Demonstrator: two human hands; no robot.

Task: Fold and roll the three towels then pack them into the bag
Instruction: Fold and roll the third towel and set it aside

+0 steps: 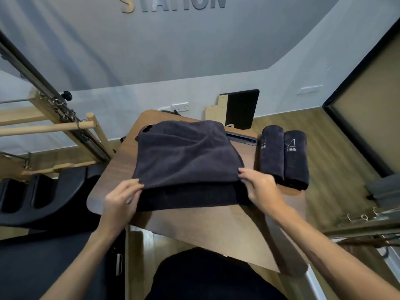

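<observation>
While both hands [121, 198] pinch towel [186, 156], bag seemingly hidden

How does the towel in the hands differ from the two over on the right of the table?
The held towel is spread wide and only half folded; the rolled towels are tight cylinders. Left hand and right hand pinch its upper layer; the rolled pair lies untouched, logos showing. All are dark fabric, on the table.

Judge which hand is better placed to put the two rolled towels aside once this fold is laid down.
Right, probably. The right hand pinches the dark towel's near right corner, close beside the two rolled towels at the table's right edge. The left hand holds the opposite corner, and would have to cross over.
</observation>
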